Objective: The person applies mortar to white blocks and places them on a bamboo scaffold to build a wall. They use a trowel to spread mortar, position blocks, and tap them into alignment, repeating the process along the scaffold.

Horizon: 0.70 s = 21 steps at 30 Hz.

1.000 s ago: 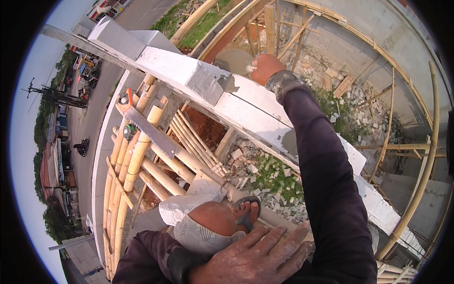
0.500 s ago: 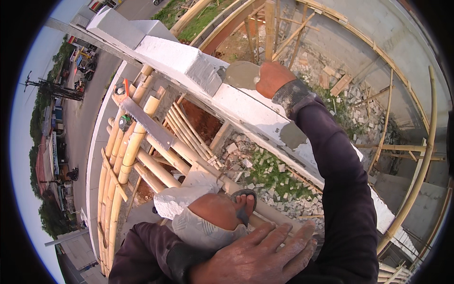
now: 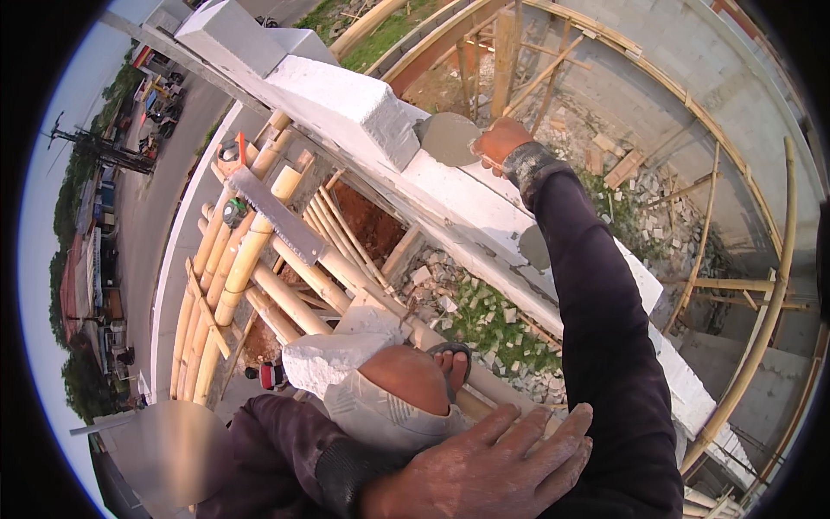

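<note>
My right hand [image 3: 503,143] is closed, its arm stretched out over a low wall of white blocks [image 3: 471,192]. It grips a trowel whose rounded grey blade [image 3: 448,140] lies over the wall's top, close to the end of a raised white block [image 3: 372,108]. The trowel's handle is hidden in the fist. Nearer to me, a patch of wet grey mortar [image 3: 534,247] shows on the wall, partly behind my right sleeve. My left hand [image 3: 488,467] is open with fingers stretched, holding nothing, beside my bent knee [image 3: 402,381] at the lower edge.
Bamboo poles [image 3: 229,294] form a platform on the left. On them rest a handsaw [image 3: 277,216] and a green-and-black tape measure [image 3: 233,212]. A white block chunk [image 3: 328,359] sits by my knee. Rubble [image 3: 493,329] covers ground below; a curved bamboo pole [image 3: 769,320] stands right.
The view has shifted slightly. My right fist has turned, showing more of its fingers, with the trowel blade still by the raised block. My left hand stays open, a little lower.
</note>
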Each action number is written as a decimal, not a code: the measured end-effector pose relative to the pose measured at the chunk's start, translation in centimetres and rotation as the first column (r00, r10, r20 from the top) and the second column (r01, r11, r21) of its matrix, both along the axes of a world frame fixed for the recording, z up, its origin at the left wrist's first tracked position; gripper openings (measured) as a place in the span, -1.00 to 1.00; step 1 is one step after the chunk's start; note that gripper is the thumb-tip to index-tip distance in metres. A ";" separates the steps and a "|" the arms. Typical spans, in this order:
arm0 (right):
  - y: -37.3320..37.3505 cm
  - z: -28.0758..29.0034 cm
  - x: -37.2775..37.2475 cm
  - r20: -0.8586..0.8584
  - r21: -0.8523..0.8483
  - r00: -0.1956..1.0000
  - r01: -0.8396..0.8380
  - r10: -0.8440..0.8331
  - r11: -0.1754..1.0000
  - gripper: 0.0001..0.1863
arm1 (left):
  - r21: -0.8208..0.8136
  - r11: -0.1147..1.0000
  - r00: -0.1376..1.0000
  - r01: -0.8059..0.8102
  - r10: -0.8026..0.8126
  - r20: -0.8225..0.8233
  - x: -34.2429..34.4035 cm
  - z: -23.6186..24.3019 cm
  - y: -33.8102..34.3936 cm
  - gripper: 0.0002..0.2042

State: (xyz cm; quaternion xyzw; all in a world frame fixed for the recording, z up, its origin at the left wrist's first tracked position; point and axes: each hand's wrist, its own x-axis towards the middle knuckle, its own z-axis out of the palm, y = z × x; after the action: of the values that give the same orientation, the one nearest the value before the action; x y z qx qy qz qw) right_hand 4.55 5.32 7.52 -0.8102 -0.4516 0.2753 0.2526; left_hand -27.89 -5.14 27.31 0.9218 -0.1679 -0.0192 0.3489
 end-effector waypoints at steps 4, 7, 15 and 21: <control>-4.1 -1.3 -0.6 -0.497 -0.094 0.784 0.377 -0.372 0.921 -0.75 | -0.003 1.000 1.000 0.000 0.000 0.012 -0.3 0.1 0.3 -0.45; -10.3 0.5 0.8 -0.270 -0.137 0.948 0.133 -0.166 0.982 -0.74 | -0.005 1.000 1.000 0.018 -0.018 0.021 -0.3 0.5 0.0 -0.45; -33.6 10.9 0.5 -0.333 -0.341 0.786 0.415 -0.521 0.843 -0.77 | -0.019 0.993 0.990 0.115 -0.116 -0.080 1.0 3.6 0.1 -0.44; -57.5 21.3 -15.2 0.175 -0.273 0.513 0.845 -0.841 0.459 -0.67 | 0.007 0.992 0.982 0.124 -0.122 -0.141 7.6 3.6 5.3 -0.49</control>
State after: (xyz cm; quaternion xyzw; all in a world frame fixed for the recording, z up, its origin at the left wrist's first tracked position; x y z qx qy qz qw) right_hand -10.70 -52.20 28.80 -0.9584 0.0575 0.1787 0.2152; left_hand -20.33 0.17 30.95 0.9087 -0.1995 -0.1067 0.3509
